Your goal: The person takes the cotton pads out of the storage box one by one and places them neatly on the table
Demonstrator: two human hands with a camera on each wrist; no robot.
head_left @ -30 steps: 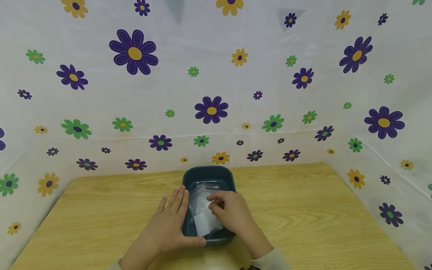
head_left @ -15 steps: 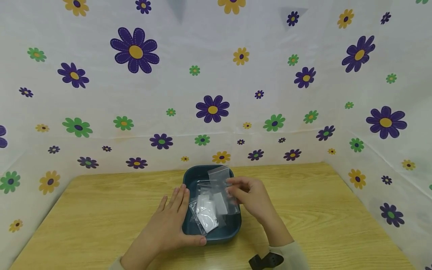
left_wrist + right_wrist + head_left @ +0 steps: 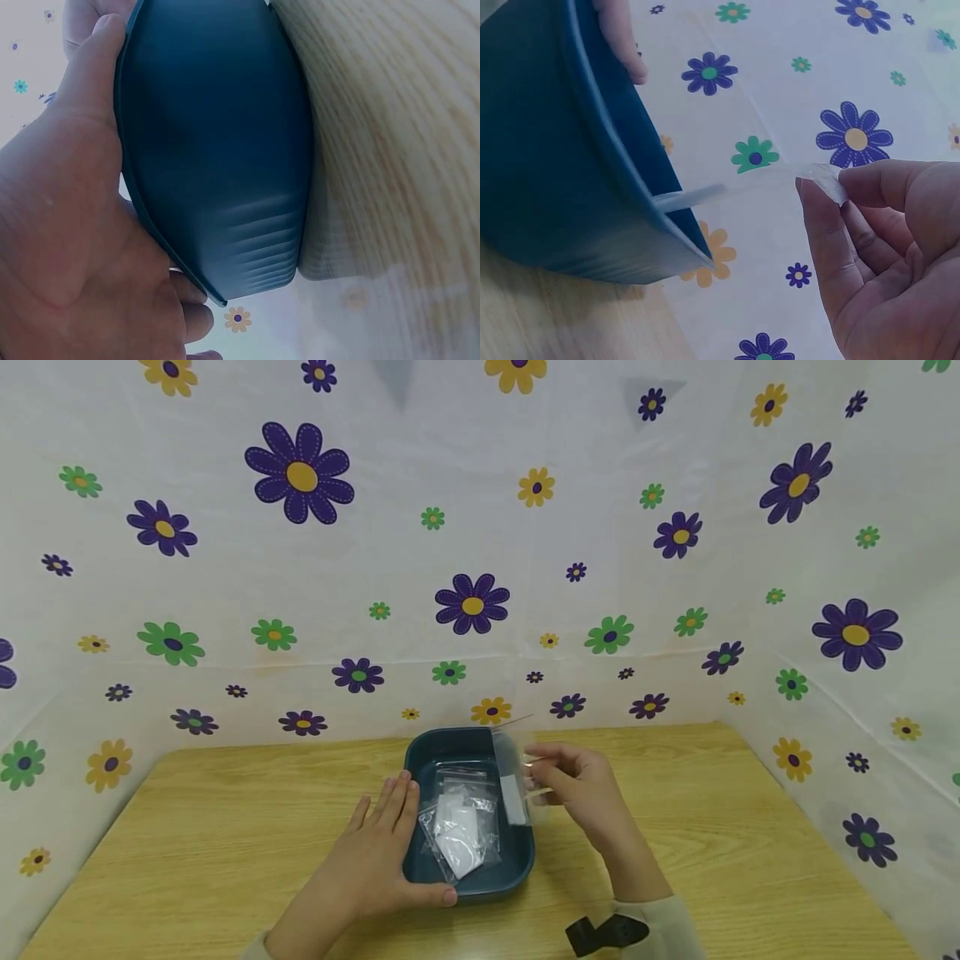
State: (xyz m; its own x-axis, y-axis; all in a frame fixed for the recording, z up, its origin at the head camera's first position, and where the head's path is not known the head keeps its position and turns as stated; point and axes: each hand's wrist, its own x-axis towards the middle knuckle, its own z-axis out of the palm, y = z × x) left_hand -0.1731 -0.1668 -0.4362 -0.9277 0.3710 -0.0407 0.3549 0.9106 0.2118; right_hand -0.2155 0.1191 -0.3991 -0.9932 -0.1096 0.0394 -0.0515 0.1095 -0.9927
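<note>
A dark teal plastic bin (image 3: 442,745) stands on the wooden table with several clear zip bags (image 3: 459,831) inside, white contents showing through. My left hand (image 3: 372,852) rests along the bin's left rim, fingers straight and thumb over the near rim; the left wrist view shows the palm against the bin wall (image 3: 217,150). Between thumb and fingers, my right hand (image 3: 577,785) pinches one clear zip bag (image 3: 512,789) with a white piece in it. That bag hangs over the bin's right rim. In the right wrist view, the pinched bag (image 3: 765,176) appears nearly edge-on.
The wooden table (image 3: 675,835) spreads around the bin on both sides. A white cloth with printed flowers (image 3: 600,543) hangs behind and at the sides. A black strap (image 3: 607,933) is at the right wrist, by a light sleeve (image 3: 660,927).
My right hand has lifted one bag from the pile and drawn it to the right, up to the bin's right rim. My left hand has stayed in place.
</note>
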